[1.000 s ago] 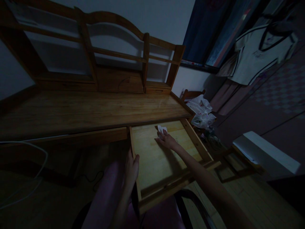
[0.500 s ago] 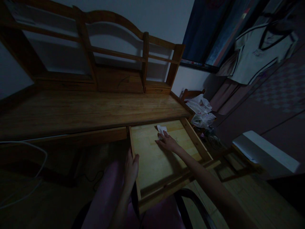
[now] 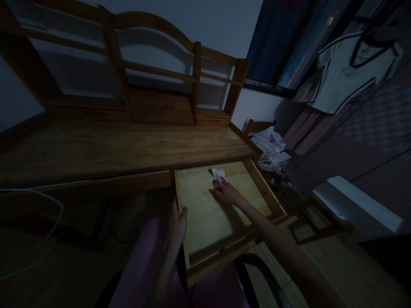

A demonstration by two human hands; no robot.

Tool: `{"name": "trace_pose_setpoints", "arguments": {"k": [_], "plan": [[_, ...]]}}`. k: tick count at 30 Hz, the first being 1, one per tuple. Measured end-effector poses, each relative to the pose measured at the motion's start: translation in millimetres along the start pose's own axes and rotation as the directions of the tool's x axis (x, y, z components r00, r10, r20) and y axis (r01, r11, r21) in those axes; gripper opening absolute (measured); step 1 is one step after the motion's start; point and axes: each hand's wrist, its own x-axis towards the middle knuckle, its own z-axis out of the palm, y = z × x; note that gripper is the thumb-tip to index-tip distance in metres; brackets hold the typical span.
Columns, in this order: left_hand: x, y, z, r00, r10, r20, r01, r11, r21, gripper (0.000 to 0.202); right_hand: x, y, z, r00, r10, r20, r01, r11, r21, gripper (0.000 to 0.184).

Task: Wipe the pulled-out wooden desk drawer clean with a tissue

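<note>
A wooden drawer is pulled out from under the desk, over my lap. My left hand holds the drawer's left side wall, with the thumb over the top edge and the fingers on the outside. Inside the drawer, my right hand has its fingers on a crumpled white tissue, against the bottom board near the back. Part of the tissue is hidden under the fingers. Small dark marks show on the board just right of my right hand.
The wooden desk carries a shelf unit along the wall. Plastic bags sit to the right of the desk. A white cable hangs at left. A stool bearing a white box-like object stands at right.
Almost nothing differs. Both hands, the tissue and the drawer stay in nearly the same places.
</note>
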Motion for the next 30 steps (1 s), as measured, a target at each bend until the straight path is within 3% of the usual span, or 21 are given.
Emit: {"name": "trace_pose_setpoints", "arguments": {"k": [11, 19, 30], "plan": [[0, 0, 0.6, 1.0, 0.006, -0.009, -0.006, 1.0, -0.028, 0.058, 6, 1, 3, 0.994, 0.014, 0.104, -0.007, 0.997, -0.072, 0.076], [-2, 4, 0.2, 1.0, 0.006, -0.016, -0.007, 1.0, -0.02, 0.058, 17, -6, 1, 0.996, 0.004, 0.086, 0.004, 0.995, -0.096, 0.079], [-3, 5, 0.4, 1.0, 0.012, -0.016, -0.013, 0.999, -0.029, 0.056, 65, -14, 15, 1.0, 0.011, 0.017, -0.01, 0.999, -0.05, 0.095]]}}
